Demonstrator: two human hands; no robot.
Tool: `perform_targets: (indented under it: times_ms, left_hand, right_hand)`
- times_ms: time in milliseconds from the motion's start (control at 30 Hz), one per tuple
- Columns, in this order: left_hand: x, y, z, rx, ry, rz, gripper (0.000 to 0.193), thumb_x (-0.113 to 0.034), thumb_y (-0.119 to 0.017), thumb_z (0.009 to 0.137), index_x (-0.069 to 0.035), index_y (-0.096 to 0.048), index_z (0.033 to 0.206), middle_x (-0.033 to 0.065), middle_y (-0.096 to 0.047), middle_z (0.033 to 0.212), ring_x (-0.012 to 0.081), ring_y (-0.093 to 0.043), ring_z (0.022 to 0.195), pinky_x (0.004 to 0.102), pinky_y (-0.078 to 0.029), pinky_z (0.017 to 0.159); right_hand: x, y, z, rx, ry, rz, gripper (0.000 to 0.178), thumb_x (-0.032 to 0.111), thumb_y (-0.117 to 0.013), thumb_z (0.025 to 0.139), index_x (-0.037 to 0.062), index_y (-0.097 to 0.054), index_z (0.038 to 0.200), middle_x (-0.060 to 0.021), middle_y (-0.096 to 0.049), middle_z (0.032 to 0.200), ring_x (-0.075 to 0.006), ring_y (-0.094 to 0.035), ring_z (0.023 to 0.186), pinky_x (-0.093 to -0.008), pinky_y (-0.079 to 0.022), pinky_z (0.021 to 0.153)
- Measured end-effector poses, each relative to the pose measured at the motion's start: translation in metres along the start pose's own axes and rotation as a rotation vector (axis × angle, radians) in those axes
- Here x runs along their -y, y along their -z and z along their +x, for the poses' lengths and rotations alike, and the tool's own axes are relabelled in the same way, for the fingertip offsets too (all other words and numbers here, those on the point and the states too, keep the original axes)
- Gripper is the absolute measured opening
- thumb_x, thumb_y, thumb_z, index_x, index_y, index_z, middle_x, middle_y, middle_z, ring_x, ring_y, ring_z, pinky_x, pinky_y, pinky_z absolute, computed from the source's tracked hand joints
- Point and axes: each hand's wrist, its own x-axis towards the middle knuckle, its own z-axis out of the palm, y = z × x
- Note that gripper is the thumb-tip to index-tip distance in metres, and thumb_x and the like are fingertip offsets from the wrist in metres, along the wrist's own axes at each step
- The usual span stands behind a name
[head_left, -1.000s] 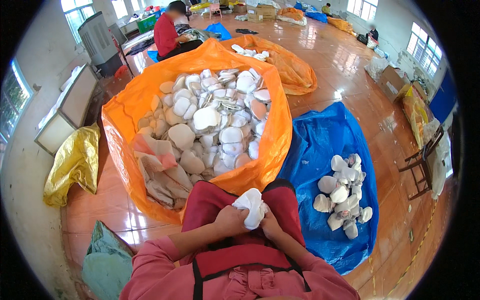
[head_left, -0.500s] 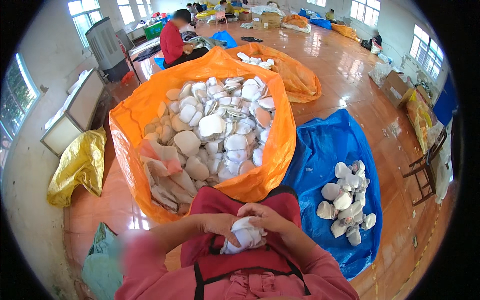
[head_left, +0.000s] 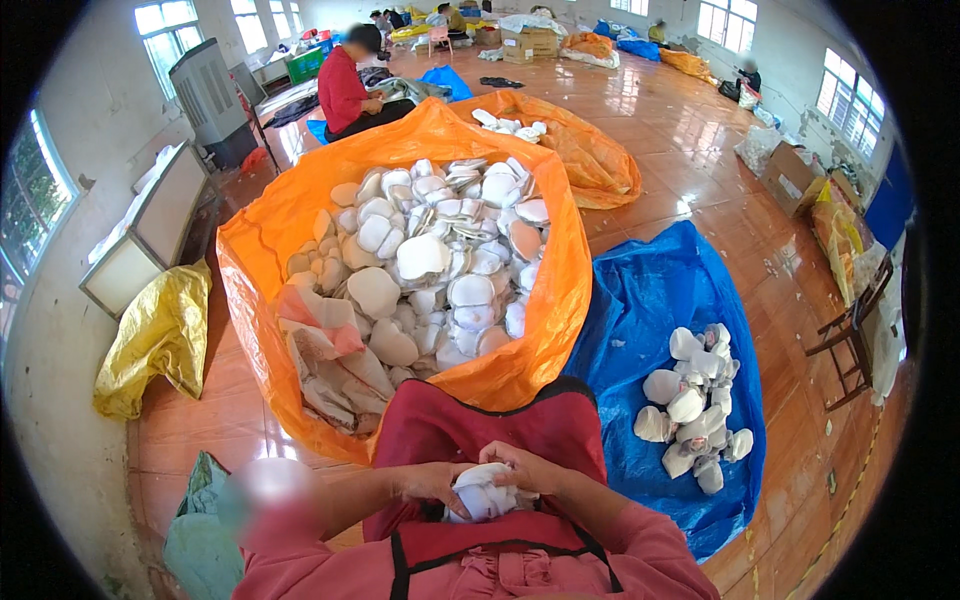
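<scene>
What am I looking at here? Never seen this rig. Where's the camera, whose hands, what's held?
No machine here: these are a person's bare hands. The view comes from the left of two fisheye cameras worn on the person's head, looking down, so straight edges bend near the rim. The left hand and right hand hold a white piece over the lap; its exact kind is unclear. In front, an open orange bag holds many pale pieces. To the right, a smaller heap lies on a blue sheet on the floor.
</scene>
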Motion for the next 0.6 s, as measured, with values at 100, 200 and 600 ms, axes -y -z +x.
perform_targets:
  times_ms: [100, 200, 600]
  left_hand:
    - [0.011, -0.007, -0.006, -0.117, 0.033, -0.114, 0.078, 0.006, -0.076, 0.068, -0.007, -0.042, 0.137, 0.0062, -0.057, 0.126, 0.0184, -0.054, 0.117, 0.0330, -0.043, 0.100]
    - [0.018, -0.006, -0.006, -0.236, 0.050, -0.018, 0.077, 0.007, -0.073, 0.068, -0.007, -0.043, 0.136, 0.0057, -0.057, 0.123, 0.0185, -0.054, 0.114, 0.0321, -0.043, 0.099]
    - [0.024, -0.013, 0.010, -0.553, -0.260, 0.716, 0.060, -0.024, -0.080, 0.071, -0.007, -0.058, 0.124, 0.0100, -0.059, 0.107, 0.0243, -0.053, 0.109, 0.0349, -0.042, 0.094]
  right_hand:
    - [-0.009, 0.001, -0.008, 0.007, -0.020, -0.057, 0.055, 0.036, -0.071, 0.085, 0.0034, -0.046, 0.120, -0.0053, -0.055, 0.109, -0.0130, -0.050, 0.103, -0.0276, -0.043, 0.089]
    - [0.005, -0.006, -0.018, 0.037, -0.121, 0.035, 0.053, 0.033, -0.075, 0.081, 0.0045, -0.050, 0.118, -0.0039, -0.058, 0.104, -0.0120, -0.053, 0.097, -0.0259, -0.045, 0.082]
    - [-0.027, -0.007, -0.027, -0.217, -0.144, 0.210, 0.022, 0.008, -0.068, 0.084, 0.0080, -0.056, 0.103, -0.0002, -0.059, 0.091, -0.0113, -0.056, 0.085, -0.0263, -0.048, 0.075]
